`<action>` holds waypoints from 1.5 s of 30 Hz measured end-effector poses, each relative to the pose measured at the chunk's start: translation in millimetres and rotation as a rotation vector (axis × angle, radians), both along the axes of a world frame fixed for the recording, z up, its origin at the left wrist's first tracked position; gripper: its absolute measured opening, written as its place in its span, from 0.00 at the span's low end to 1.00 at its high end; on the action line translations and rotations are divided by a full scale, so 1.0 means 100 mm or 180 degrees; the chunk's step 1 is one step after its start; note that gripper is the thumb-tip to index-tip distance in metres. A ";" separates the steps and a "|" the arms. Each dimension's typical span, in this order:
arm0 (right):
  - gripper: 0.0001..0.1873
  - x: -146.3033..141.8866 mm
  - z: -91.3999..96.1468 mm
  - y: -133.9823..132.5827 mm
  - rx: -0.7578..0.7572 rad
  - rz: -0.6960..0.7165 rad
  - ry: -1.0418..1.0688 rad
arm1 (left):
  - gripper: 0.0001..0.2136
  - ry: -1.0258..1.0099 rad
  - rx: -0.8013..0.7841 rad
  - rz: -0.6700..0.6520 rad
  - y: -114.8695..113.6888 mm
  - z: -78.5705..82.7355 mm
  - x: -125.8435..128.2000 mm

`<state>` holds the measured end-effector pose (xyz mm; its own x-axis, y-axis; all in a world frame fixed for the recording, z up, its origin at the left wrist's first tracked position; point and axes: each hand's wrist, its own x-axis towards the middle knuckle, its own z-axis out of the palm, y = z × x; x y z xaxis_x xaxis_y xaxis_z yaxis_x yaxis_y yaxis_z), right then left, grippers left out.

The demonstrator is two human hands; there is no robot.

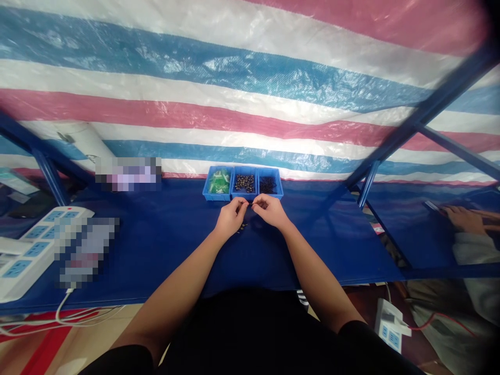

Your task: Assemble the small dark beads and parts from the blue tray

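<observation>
My left hand [230, 217] and my right hand [272, 210] meet fingertip to fingertip above the blue table, just in front of three blue bins. Both are closed in a pinch. A tiny dark piece [250, 203] shows between the fingertips, too small to name. The left bin [217, 197] contains green and clear plastic packets [219, 182]. Small brass-coloured parts [245, 183] fill the middle bin, and thin black parts [267, 184] lie in the right one. Beside my left hand, a few loose brass-coloured pieces [242, 227] rest on the table [258, 260].
A white power strip [42, 242] and a blurred-out device [88, 252] with a white cable lie at the left. Blue metal frame bars [386, 135] slant up on both sides. Behind hangs a striped tarp [234, 114]. At far right is another person's hand [464, 219].
</observation>
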<state>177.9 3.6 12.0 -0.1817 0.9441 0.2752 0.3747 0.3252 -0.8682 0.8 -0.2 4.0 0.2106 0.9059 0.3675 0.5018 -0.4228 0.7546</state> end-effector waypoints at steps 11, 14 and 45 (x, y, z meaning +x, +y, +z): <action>0.10 0.01 0.01 0.00 0.0069 0.0057 -0.0013 | 0.11 -0.0018 -0.0140 -0.0023 0.01 -0.03 -0.01; 0.11 0.00 0.01 0.00 0.0044 0.0043 -0.0017 | 0.11 0.0011 -0.0144 -0.0012 0.01 -0.02 -0.01; 0.11 -0.03 -0.05 0.02 0.0377 -0.0269 0.0181 | 0.12 -0.0084 -0.0068 -0.0014 0.00 0.00 -0.03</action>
